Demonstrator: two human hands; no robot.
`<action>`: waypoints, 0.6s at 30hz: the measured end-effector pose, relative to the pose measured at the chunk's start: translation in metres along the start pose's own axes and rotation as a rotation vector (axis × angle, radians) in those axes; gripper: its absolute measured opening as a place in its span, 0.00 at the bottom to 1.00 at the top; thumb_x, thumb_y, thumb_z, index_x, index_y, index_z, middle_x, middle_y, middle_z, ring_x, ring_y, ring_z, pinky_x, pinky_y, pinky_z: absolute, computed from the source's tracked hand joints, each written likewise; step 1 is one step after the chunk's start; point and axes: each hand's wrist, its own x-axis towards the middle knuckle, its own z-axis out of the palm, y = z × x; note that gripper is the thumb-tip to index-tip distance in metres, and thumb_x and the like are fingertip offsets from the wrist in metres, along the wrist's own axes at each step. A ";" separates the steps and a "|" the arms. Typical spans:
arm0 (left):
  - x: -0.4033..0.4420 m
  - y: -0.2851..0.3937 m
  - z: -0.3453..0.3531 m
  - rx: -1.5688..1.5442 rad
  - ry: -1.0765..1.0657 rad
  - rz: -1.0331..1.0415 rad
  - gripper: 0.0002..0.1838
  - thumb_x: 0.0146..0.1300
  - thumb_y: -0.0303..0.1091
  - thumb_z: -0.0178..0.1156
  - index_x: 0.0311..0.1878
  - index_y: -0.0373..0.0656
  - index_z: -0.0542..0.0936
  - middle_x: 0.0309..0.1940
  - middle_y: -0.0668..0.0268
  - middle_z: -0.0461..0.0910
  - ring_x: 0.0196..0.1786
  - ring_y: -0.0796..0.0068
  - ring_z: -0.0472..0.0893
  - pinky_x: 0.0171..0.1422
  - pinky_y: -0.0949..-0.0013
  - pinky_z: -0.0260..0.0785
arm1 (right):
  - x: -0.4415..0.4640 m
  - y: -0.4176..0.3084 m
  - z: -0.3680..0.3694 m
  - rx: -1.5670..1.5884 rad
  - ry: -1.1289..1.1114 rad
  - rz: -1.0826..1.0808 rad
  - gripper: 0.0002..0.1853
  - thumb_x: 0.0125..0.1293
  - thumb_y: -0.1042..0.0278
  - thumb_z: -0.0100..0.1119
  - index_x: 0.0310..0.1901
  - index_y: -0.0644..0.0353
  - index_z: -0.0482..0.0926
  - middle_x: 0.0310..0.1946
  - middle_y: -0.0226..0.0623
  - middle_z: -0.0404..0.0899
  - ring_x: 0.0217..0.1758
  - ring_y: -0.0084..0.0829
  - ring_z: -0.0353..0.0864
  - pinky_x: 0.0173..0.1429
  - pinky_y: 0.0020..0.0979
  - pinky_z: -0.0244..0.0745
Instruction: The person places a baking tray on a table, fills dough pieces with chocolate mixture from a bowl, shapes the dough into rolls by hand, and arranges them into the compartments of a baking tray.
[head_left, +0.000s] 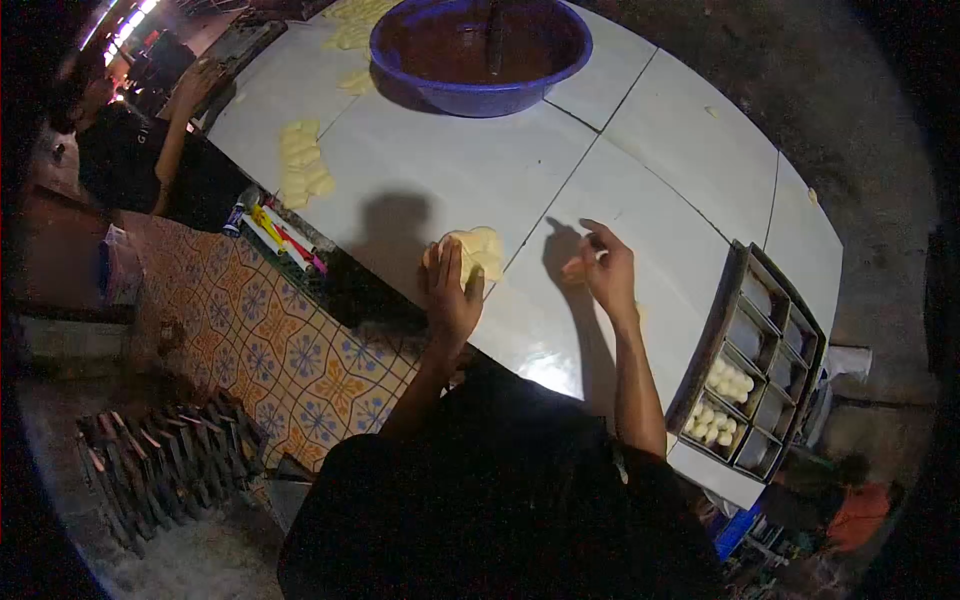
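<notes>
My left hand (453,290) lies with its fingers stretched over the left side of a small cluster of pale dough pieces (484,250) near the table's front edge. Part of the dough is hidden under the fingers. To the right, my right hand (610,272) is above the white tabletop, apart from the cluster. Its index finger is extended and stands away from the thumb; the other fingers are half curled, and I see nothing held in them. A small pale bit (640,311) shows beside the right wrist.
A purple tub (480,98) with brown contents stands at the back. More dough (303,165) lies at left. A divided metal tin (735,300) at right has dough balls (711,424) in two compartments. Coloured pens (285,235) lie at the edge. A person (125,150) is at far left.
</notes>
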 end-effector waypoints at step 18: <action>0.011 0.007 -0.009 -0.027 -0.166 -0.079 0.38 0.54 0.43 0.67 0.64 0.34 0.66 0.67 0.51 0.63 0.72 0.43 0.54 0.73 0.49 0.51 | -0.009 -0.011 -0.059 1.146 -0.118 -0.364 0.11 0.52 0.73 0.60 0.38 0.63 0.74 0.38 0.41 0.73 0.35 0.30 0.76 0.39 0.27 0.72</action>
